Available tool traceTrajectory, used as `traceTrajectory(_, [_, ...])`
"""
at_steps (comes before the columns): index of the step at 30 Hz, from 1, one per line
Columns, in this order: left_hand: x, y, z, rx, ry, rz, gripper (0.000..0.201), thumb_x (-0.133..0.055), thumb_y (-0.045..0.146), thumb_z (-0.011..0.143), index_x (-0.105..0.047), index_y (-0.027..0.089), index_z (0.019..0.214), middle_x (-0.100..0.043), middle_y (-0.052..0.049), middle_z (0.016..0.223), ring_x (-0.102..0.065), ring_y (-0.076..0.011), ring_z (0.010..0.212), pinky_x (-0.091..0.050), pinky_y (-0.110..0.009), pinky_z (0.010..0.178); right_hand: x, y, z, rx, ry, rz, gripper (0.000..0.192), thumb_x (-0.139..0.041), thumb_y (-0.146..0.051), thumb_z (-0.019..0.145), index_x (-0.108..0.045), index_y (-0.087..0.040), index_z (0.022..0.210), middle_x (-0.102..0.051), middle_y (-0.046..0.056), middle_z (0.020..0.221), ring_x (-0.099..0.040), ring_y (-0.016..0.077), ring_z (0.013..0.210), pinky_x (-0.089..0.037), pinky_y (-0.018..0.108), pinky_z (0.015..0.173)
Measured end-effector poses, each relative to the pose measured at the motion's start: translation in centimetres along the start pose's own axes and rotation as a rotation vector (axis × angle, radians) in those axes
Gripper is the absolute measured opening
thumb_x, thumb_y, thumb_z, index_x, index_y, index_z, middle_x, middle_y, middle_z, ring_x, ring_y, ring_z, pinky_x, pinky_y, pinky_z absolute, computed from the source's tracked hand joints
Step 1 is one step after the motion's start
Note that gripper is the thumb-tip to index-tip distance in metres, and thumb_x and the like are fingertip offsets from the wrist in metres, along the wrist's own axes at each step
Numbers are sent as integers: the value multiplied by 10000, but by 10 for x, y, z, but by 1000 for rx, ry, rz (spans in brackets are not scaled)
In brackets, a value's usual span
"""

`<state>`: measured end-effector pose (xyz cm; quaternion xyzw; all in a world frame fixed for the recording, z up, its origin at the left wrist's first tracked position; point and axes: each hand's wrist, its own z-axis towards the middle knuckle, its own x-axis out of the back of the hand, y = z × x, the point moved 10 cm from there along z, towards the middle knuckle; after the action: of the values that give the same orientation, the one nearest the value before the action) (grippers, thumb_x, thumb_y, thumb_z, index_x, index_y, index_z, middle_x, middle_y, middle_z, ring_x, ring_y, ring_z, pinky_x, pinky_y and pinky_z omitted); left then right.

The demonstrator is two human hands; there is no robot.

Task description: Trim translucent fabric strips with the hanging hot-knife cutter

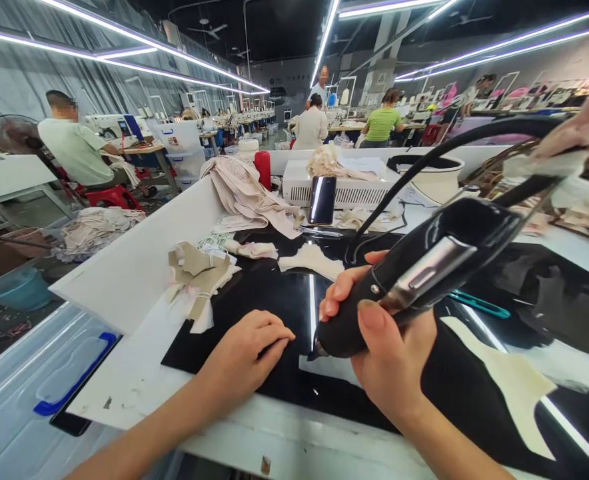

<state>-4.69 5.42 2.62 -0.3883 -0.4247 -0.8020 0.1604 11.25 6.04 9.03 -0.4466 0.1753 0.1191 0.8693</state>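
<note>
Right hand [392,360]: clenched about the lower body of the black handheld tool [419,273], thumb lying along the near side, fingers wrapped over the far side.
Tool within the grip: body tilted, its narrow end emerging below the fist toward the left, its broad end rising beyond the hand to the upper right; the silver strip lies on the upper part, just past the thumb.
Tool tip [318,350]: directed down at the upper edge of a pale flat piece [330,371]; contact cannot be confirmed.
Left hand [244,350]: over the black work surface [284,383], left of the tip and apart from it; fingers bent and drawn together. Whether anything is pinched under the fingertips cannot be told.
Cord [408,179]: black, arching above the tool and coming down behind the right hand.
Pieces nearby: one cream cutout [314,259] beyond the tip, a larger cream panel [504,380] right of the right forearm.
Teal implement [479,303]: on the black surface, right of the tool.
Beige bundle [199,270]: left side, beyond the left hand.
Phone [323,200]: propped against the white vented box [362,195] at the back.
</note>
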Motion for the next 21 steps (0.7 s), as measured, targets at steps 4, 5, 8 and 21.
traceTrajectory(4, [1,-7,0,52,40,-48,207,-571,132,1030,-750,226,1073,-723,-16,1048,-675,-158,997,-548,-280,923,-3,8,-1,-10,-2,-9,417,-803,-418,890,-548,-287,1193,-653,-41,843,-627,139,595,-547,297,536])
traceTrajectory(5, [0,-7,0,50,38,-55,208,-573,133,1029,-751,229,1078,-723,-14,1049,-675,-157,999,-547,-279,924,-2,10,-1,-12,-1,-13,425,-805,-425,887,-546,-286,1195,-650,-40,843,-629,142,600,-548,300,541])
traceTrajectory(8, [-3,-5,-2,38,28,-57,209,-577,141,1032,-752,237,1095,-729,-13,1060,-675,-161,1007,-548,-284,928,-2,11,-3,-10,3,-20,415,-798,-426,890,-548,-281,1188,-652,-37,837,-631,152,621,-553,316,563])
traceTrajectory(21, [-7,-5,-3,16,38,-13,209,-554,179,1053,-750,230,1108,-740,-30,1069,-679,-176,1005,-556,-311,914,-3,5,-8,-14,-12,1,387,-789,-385,907,-557,-268,1194,-665,-38,822,-631,155,629,-560,325,584])
